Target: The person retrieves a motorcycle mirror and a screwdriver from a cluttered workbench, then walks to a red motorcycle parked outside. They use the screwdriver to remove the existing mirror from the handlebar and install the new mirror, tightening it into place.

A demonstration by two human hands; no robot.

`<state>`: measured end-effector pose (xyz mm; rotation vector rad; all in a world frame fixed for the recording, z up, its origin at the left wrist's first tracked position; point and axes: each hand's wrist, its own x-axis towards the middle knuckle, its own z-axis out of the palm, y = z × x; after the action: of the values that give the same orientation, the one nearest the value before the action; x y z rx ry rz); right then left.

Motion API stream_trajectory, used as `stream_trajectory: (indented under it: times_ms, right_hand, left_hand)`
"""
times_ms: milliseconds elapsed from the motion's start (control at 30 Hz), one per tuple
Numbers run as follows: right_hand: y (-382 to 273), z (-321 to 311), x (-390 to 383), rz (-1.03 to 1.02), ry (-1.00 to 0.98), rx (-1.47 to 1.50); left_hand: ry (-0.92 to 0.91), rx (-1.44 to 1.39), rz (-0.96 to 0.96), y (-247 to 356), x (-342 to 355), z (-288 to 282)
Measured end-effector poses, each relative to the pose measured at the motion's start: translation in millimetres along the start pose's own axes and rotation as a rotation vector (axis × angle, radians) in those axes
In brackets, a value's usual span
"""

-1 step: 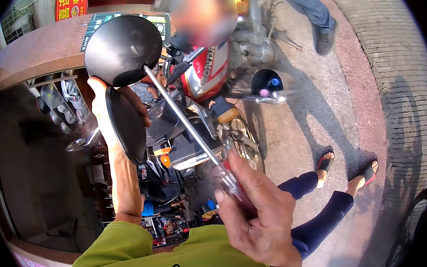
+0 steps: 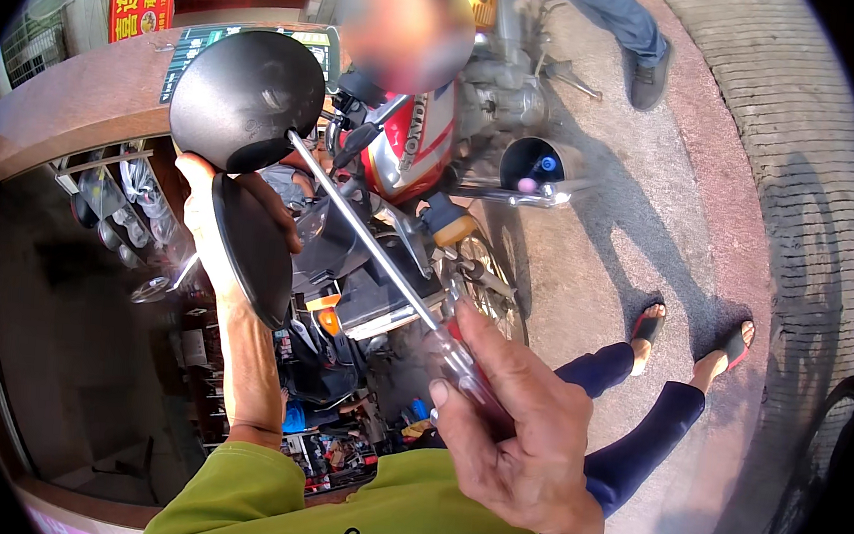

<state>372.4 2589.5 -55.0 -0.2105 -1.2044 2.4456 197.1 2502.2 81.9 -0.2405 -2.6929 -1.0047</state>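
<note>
Black dome [image 2: 245,92] up by my left hand [image 2: 202,217], screwdriver [image 2: 373,247] tip at its edge
From my remote seat: left's curled round a black disc [image 2: 248,248], right hand [image 2: 529,431] is gripping the screwdriver. Dome looks light, stiff, kinda slick; I'd cup its rim.

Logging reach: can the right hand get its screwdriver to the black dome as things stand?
Likely yes: the right hand holds the screwdriver, whose shaft leads unobstructed to the edge of the black dome; actual contact is unclear.
</note>
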Motion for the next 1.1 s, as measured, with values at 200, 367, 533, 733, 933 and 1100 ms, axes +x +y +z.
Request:
stream_trajectory:
  times_ms: [200,367,533,733,933,1100]
  right_hand:
    - [-41,-14,19,-0.172,-0.018,-0.528]
    - [-78,-15,36,-0.252,-0.003,-0.774]
    - [-74,-28,46,0.33,-0.092,-0.021]
    - [-91,-33,58,0.661,-0.32,-0.069]
    - [-107,-12,41,-0.168,-0.289,-1.49]
    - [-89,-22,45,-0.039,-0.128,-0.788]
  left_hand:
    - [0.043,0.072,-0.095,12,-3,7]
    - [-0.053,0.04,-0.101,7,5,-9]
    - [-0.063,0.007,-0.065,2,1,-5]
    - [-0.082,-0.086,0.08,-38,18,-20]
    - [-0.214,-0.192,0.05,-50,18,-27]
    - [-0.188,-0.25,0.053,-35,2,-21]
